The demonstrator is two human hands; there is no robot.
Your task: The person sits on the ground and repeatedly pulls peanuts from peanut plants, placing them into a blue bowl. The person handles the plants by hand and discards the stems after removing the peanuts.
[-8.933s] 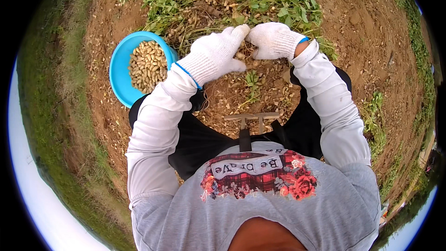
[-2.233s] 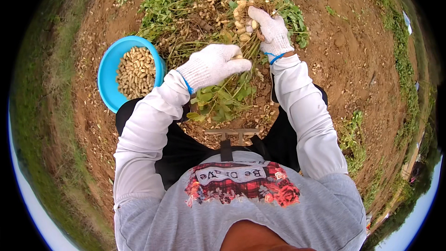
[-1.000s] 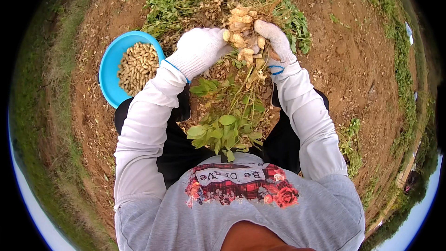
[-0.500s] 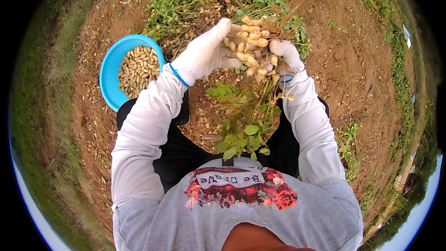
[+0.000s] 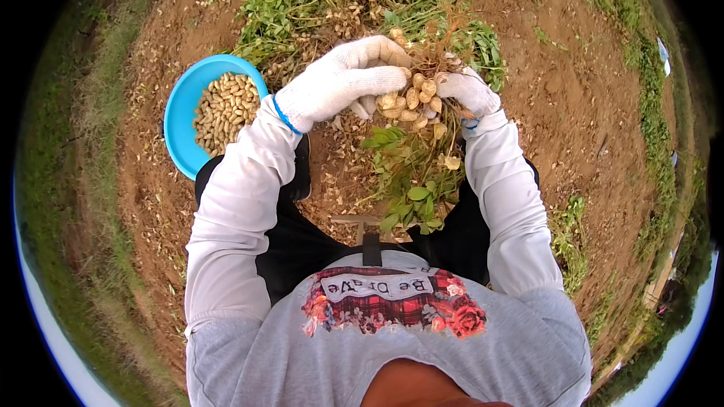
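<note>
In white knit gloves, both my hands meet at a bunch of peanuts point(image 5: 413, 99) hanging on the roots of an uprooted peanut plant point(image 5: 411, 190). My right hand point(image 5: 467, 92) is closed round the plant just below its brown roots point(image 5: 434, 54). From that grip the stems and green leaves trail down between my knees. My left hand point(image 5: 345, 84) comes from the left, thumb and fingers curled over the pods at the left side of the bunch. Its fingertips are partly hidden by the pods and the glove.
By my left knee stands a blue basin point(image 5: 176, 122) with many loose peanuts point(image 5: 226, 110) in it. Beyond my hands lies a heap of peanut plants point(image 5: 283, 19), some with pods showing. Brown soil point(image 5: 581, 98) stretches to the right, with a leafy strip point(image 5: 647, 113) farther out.
My left hand has gone from spread under the pods to curled over them. The bunch has turned, its roots now showing upward, and the leaves have swung to the right.
</note>
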